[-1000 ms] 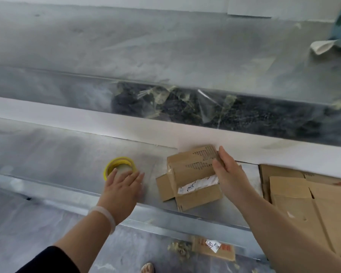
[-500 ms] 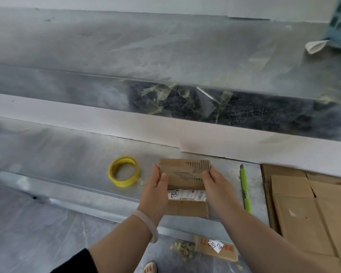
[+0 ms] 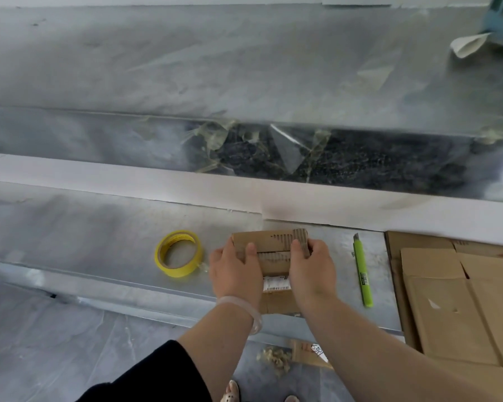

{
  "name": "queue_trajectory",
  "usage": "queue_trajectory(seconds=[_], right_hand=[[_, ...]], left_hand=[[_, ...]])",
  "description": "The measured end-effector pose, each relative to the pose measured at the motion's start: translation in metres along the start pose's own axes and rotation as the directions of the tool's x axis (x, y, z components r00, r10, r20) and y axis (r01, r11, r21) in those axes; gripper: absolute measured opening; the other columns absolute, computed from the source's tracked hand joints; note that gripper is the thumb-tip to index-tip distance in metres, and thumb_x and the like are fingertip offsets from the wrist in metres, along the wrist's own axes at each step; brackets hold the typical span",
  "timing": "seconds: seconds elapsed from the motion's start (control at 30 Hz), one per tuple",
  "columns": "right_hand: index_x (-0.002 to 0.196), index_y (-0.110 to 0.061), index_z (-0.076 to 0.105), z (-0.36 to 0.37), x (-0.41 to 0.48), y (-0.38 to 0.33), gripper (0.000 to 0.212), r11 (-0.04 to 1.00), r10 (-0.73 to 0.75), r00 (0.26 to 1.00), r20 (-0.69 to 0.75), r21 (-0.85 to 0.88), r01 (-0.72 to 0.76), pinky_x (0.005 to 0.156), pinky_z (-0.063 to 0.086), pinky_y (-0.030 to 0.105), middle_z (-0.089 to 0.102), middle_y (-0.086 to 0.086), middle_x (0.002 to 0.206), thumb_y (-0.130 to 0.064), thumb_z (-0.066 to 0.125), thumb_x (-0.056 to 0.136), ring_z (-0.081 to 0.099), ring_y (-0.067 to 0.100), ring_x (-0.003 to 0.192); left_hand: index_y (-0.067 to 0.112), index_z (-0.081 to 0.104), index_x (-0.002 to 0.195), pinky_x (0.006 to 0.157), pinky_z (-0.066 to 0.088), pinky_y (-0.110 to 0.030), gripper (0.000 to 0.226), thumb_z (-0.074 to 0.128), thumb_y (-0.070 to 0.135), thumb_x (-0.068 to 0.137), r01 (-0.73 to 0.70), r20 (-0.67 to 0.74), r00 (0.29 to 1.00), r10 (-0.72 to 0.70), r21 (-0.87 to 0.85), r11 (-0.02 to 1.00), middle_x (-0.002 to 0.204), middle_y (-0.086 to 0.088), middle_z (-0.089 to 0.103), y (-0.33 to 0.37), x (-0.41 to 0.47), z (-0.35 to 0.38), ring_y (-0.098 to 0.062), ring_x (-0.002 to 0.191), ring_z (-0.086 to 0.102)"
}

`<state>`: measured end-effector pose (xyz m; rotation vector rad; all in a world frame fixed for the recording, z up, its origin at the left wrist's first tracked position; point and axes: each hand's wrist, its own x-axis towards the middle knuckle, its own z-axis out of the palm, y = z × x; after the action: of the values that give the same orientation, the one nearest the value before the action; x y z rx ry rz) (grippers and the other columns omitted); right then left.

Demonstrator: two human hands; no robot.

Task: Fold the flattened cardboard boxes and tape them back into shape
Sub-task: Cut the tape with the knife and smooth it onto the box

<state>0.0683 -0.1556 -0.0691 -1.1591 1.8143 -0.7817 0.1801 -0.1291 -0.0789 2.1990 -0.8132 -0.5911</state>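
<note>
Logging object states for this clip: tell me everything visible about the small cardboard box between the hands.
The small cardboard box is brown corrugated board with dark printed marks on its top flaps, which meet at a seam, and a white barcode label on its near side. It rests on the grey metal bench, gripped at its sides by the left hand and right hand.

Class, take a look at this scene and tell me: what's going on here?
A person grips a small cardboard box on the metal bench with the left hand and right hand, thumbs holding its top flaps together. The yellow tape roll lies untouched to its left, a green utility knife to its right, and flattened boxes are stacked at the far right.
</note>
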Motion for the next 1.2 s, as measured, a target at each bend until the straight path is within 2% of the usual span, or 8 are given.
queue_trajectory(seconds=[0.17, 0.3, 0.47, 0.6, 0.77, 0.97, 1.07, 1.2], right_hand=[[0.100, -0.016, 0.056, 0.000, -0.002, 0.002, 0.029, 0.999, 0.004, 0.999, -0.036, 0.044, -0.003, 0.061, 0.036, 0.029, 0.056, -0.005, 0.083, -0.033, 0.032, 0.104, 0.051, 0.011, 0.075], [0.099, -0.028, 0.057, -0.004, -0.003, 0.003, 0.029, 0.994, 0.007, 0.997, 0.075, 0.105, -0.015, 0.059, 0.035, 0.019, 0.060, -0.009, 0.090, -0.046, 0.035, 0.102, 0.054, 0.006, 0.081], [0.105, -0.022, 0.066, -0.005, 0.007, -0.002, 0.035, 0.993, -0.027, 0.990, 0.141, -0.107, 0.042, 0.063, 0.045, 0.025, 0.067, -0.003, 0.093, -0.051, 0.049, 0.097, 0.062, 0.013, 0.083], [0.117, -0.013, 0.063, -0.003, 0.011, 0.003, 0.045, 0.989, -0.015, 0.993, 0.118, -0.145, 0.032, 0.093, 0.047, 0.039, 0.064, 0.010, 0.111, -0.043, 0.032, 0.104, 0.059, 0.028, 0.103], [0.119, -0.017, 0.062, -0.008, 0.015, 0.007, 0.057, 0.995, 0.095, 0.970, 0.224, 0.000, -0.097, 0.103, 0.044, 0.047, 0.064, 0.007, 0.113, -0.054, 0.022, 0.102, 0.057, 0.026, 0.108], [0.097, -0.025, 0.069, -0.014, 0.017, 0.000, 0.041, 0.997, 0.048, 0.943, 0.330, -0.070, -0.026, 0.074, 0.053, 0.031, 0.071, -0.003, 0.091, -0.063, 0.055, 0.088, 0.066, 0.016, 0.084], [0.103, -0.019, 0.067, -0.014, 0.017, -0.004, 0.045, 0.983, 0.043, 0.953, 0.300, -0.181, 0.013, 0.067, 0.044, 0.029, 0.066, 0.000, 0.090, -0.056, 0.043, 0.097, 0.060, 0.015, 0.082], [0.125, -0.011, 0.059, -0.018, 0.016, -0.008, 0.054, 0.975, 0.088, 0.947, 0.310, -0.220, -0.019, 0.085, 0.040, 0.033, 0.061, 0.008, 0.112, -0.051, 0.030, 0.102, 0.056, 0.025, 0.101]], left_hand=[[0.000, 0.062, 0.115, 0.097, 0.035, -0.033, 0.035, 0.043, 0.024, 0.099, -0.013, 0.002, 1.000, 0.013, -0.158, 0.987, 0.112, -0.013, 0.052, 0.002, 0.002, -0.003, -0.030, 0.105, 0.050], [0.009, 0.050, 0.136, 0.102, 0.041, -0.037, 0.048, 0.046, 0.039, 0.098, 0.036, 0.122, 0.992, -0.004, -0.259, 0.965, 0.127, -0.002, 0.061, 0.002, 0.000, -0.004, -0.024, 0.119, 0.054], [0.022, 0.064, 0.100, 0.061, 0.042, -0.018, 0.017, 0.056, 0.035, 0.093, -0.027, 0.115, 0.992, 0.055, -0.229, 0.973, 0.081, 0.013, 0.067, -0.001, 0.003, -0.003, -0.011, 0.080, 0.064], [0.015, 0.065, 0.105, 0.075, 0.043, -0.029, 0.027, 0.043, 0.029, 0.100, -0.023, 0.077, 0.996, 0.045, -0.270, 0.963, 0.095, -0.002, 0.068, -0.001, 0.002, -0.001, -0.023, 0.092, 0.061], [0.007, 0.053, 0.131, 0.106, 0.038, -0.044, 0.044, 0.035, 0.034, 0.102, 0.064, 0.217, 0.976, 0.005, -0.309, 0.949, 0.130, -0.013, 0.058, -0.004, 0.012, -0.003, -0.030, 0.123, 0.050], [0.024, 0.066, 0.094, 0.055, 0.043, -0.013, 0.020, 0.060, 0.042, 0.090, -0.010, 0.256, 0.965, 0.061, -0.199, 0.980, 0.076, 0.015, 0.067, 0.000, 0.014, -0.007, -0.003, 0.073, 0.064], [0.023, 0.062, 0.093, 0.067, 0.041, -0.026, 0.021, 0.049, 0.040, 0.096, -0.048, 0.216, 0.974, 0.072, -0.118, 0.992, 0.075, 0.011, 0.062, 0.002, 0.012, -0.008, -0.019, 0.079, 0.062], [0.018, 0.061, 0.096, 0.073, 0.038, -0.030, 0.031, 0.035, 0.035, 0.102, -0.036, 0.219, 0.974, 0.062, -0.121, 0.992, 0.082, 0.001, 0.059, 0.002, 0.011, -0.012, -0.028, 0.088, 0.058]])
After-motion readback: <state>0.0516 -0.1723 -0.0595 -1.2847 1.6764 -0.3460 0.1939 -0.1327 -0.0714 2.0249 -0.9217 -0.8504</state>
